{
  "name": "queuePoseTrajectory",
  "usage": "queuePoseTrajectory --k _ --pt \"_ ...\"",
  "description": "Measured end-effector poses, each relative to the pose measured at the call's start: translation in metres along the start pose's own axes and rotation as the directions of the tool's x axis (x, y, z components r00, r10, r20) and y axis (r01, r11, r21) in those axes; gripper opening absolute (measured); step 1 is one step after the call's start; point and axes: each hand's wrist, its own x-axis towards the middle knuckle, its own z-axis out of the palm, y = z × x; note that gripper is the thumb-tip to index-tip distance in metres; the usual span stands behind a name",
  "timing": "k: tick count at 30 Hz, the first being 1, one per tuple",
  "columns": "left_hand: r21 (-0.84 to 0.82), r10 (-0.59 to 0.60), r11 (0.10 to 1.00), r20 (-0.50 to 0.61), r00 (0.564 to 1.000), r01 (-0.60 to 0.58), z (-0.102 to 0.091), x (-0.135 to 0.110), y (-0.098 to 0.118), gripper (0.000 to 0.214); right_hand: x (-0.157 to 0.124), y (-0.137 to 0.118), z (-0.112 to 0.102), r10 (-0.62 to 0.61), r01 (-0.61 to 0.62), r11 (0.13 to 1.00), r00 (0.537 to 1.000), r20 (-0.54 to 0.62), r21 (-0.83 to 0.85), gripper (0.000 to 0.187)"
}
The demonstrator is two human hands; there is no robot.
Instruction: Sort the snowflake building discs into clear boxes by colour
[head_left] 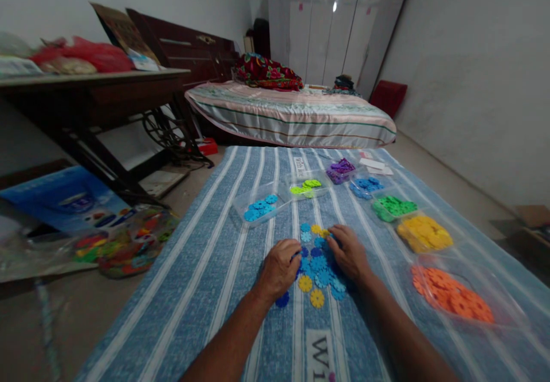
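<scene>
The loose pile of discs [317,268], small toothed plastic pieces in blue, light blue and yellow, lies on the blue striped cloth [206,267] directly between the two hands, with a couple of yellow pieces and a dark blue one strayed to its near edge. The left hand [279,268] rests at the pile's left side, knuckles up and fingers curled down so the tips touch the discs there. The right hand [350,253] lies over the upper right part of the pile, fingers bent down onto the pieces beside a yellow one. Both hands are curled rather than spread, and the fingertips are hidden, so it cannot be told whether either is pinching a disc. Beyond the pile, clear trays stand in an arc on the cloth, each holding one colour: a light blue tray [260,207] to the far left, a lime tray [306,187], a purple tray [340,170], a blue tray [365,186], a green tray [393,206], a yellow tray [424,233], and an orange tray [451,297] nearest on the right, well apart from the right hand. Off the cloth to the left, a clear bag [129,247] of mixed coloured pieces sits on the floor. A bed [292,115] with a striped cover stands farther back.
</scene>
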Motion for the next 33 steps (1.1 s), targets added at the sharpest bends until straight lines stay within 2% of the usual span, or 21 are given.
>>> queuePoseTrajectory --k 5,9,14,19,22,24,25,27,29,31,33 --pt "-0.012 0.000 1.000 -0.003 1.000 0.000 -0.001 0.000 0.000 0.020 0.012 -0.001 0.006 0.039 -0.032 0.981 0.999 0.032 -0.193 0.024" --pt "-0.011 -0.002 1.000 -0.002 1.000 0.002 -0.001 0.000 0.000 0.019 0.014 -0.001 0.007 0.049 -0.039 0.977 0.998 0.044 -0.211 0.022" --pt "0.002 0.001 1.000 -0.001 1.000 -0.001 0.000 0.000 -0.003 0.018 0.014 0.000 0.005 0.057 -0.055 0.995 0.998 0.021 -0.079 0.020" --pt "0.013 0.011 1.000 -0.004 1.000 -0.011 0.001 0.001 -0.007 0.019 0.016 -0.001 0.001 0.103 -0.096 0.987 0.994 -0.045 0.126 0.022" --pt "0.017 0.019 1.000 -0.002 1.000 -0.019 0.001 0.002 -0.010 0.019 0.016 -0.004 0.000 0.204 -0.176 0.945 0.976 -0.077 0.274 0.024" --pt "0.017 0.025 1.000 -0.005 1.000 -0.025 0.002 0.002 -0.012 0.019 0.017 -0.005 -0.001 0.346 -0.280 0.862 0.934 -0.086 0.423 0.027" --pt "0.017 0.028 0.999 -0.006 1.000 -0.028 0.002 0.003 -0.013 0.019 0.018 -0.005 -0.003 0.430 -0.329 0.787 0.899 -0.083 0.522 0.028" --pt "0.017 0.031 0.999 -0.009 0.999 -0.031 0.002 0.003 -0.014 0.020 0.023 -0.003 -0.011 0.574 -0.354 0.572 0.817 -0.053 0.739 0.029" --pt "0.020 0.034 0.999 -0.007 0.999 -0.034 0.002 0.004 -0.015 0.021 0.030 0.000 -0.025 0.652 -0.238 0.317 0.758 -0.029 0.918 0.026" --pt "0.022 0.035 0.999 -0.004 0.999 -0.035 0.002 0.005 -0.016 0.022 0.036 0.005 -0.042 0.693 -0.044 0.091 0.720 -0.032 0.995 0.023" --pt "0.023 0.029 0.999 -0.001 1.000 -0.029 0.001 0.005 -0.016 0.022 0.039 0.011 -0.055 0.738 0.104 -0.062 0.674 -0.024 0.993 0.018"
